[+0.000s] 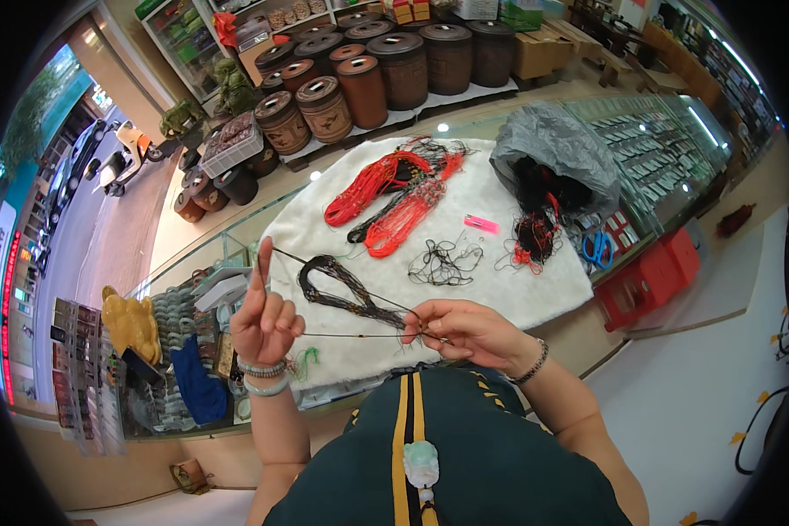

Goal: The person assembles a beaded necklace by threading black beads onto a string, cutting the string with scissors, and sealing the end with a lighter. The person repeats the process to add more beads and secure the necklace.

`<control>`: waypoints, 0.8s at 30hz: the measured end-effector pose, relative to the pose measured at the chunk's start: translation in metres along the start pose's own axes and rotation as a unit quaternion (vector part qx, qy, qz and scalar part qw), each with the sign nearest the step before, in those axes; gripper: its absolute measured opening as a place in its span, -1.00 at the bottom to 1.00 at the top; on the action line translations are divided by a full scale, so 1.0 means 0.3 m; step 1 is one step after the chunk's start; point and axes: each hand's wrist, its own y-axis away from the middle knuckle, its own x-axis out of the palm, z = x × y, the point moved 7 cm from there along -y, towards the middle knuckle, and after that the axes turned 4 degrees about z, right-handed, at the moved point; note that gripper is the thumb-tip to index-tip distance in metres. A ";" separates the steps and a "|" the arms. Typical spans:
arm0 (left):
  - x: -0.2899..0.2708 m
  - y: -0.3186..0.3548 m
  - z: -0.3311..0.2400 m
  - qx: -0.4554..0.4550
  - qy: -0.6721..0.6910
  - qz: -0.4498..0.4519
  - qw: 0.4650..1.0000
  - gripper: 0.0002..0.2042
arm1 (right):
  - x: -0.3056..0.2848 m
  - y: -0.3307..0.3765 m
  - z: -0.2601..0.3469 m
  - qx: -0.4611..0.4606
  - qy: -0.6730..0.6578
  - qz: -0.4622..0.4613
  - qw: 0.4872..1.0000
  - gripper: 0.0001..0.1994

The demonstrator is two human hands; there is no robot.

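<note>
A thin black cord is stretched between my two hands. My left hand has its index finger raised with the cord passing by its tip, while the other fingers curl shut around the lower strand. My right hand pinches the cord's other end between thumb and fingers; knots there are too small to make out. Just beyond, a looped bundle of black cords lies on the white fluffy cloth. Red cord bundles and a loose black tangle lie farther off.
A small pink bar-shaped item, blue-handled scissors and a grey plastic bag spilling black and red cords are at the right. Glass display cases flank the cloth. A yellow figurine and bangles stand left. Brown lidded jars line the back.
</note>
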 end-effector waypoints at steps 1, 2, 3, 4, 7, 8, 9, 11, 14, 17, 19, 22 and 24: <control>-0.015 -0.001 -0.015 0.012 0.002 -0.011 1.000 -0.40 | 0.001 -0.001 -0.003 0.000 -0.008 0.005 1.000 -0.66; -0.027 -0.001 -0.030 0.026 0.005 -0.016 1.000 -0.41 | 0.004 0.000 -0.006 0.000 -0.021 0.011 1.000 -0.64; -0.046 0.002 -0.040 0.032 0.016 -0.039 0.999 -0.42 | 0.007 0.000 -0.008 0.001 -0.013 0.019 1.000 -0.63; -0.062 0.003 -0.050 0.039 0.029 -0.055 0.997 -0.43 | 0.010 -0.001 -0.009 0.002 -0.009 0.028 1.000 -0.62; -0.088 0.001 -0.060 0.043 0.039 -0.059 0.997 -0.43 | 0.010 -0.002 -0.016 0.008 -0.009 0.025 1.000 -0.62; -0.092 0.000 -0.060 0.041 0.038 -0.053 0.997 -0.42 | 0.007 -0.003 -0.021 0.014 -0.014 0.018 1.000 -0.62; -0.098 0.000 -0.058 0.034 0.038 -0.053 0.997 -0.42 | 0.008 -0.003 -0.020 0.012 -0.008 0.018 1.000 -0.63; -0.107 -0.003 -0.055 0.022 0.041 -0.051 0.998 -0.41 | 0.009 -0.005 -0.022 0.015 -0.004 0.017 1.000 -0.65; -0.103 -0.014 -0.052 0.007 0.052 -0.011 0.999 -0.37 | 0.008 -0.005 -0.022 0.017 0.000 0.011 1.000 -0.65; -0.116 -0.008 -0.057 0.021 0.032 -0.045 0.998 -0.32 | -0.001 -0.006 -0.026 0.026 0.006 -0.008 1.000 -0.65; -0.103 -0.011 -0.048 0.023 0.039 -0.025 0.999 -0.32 | -0.007 -0.010 -0.029 0.027 0.009 -0.014 0.999 -0.67; -0.093 -0.006 -0.034 0.035 -0.005 -0.033 0.999 -0.33 | -0.024 -0.023 -0.039 0.030 0.053 -0.026 0.998 -0.72; -0.078 -0.007 -0.013 0.038 -0.069 -0.017 0.997 -0.35 | -0.044 -0.027 -0.048 0.037 0.090 -0.044 0.994 -0.75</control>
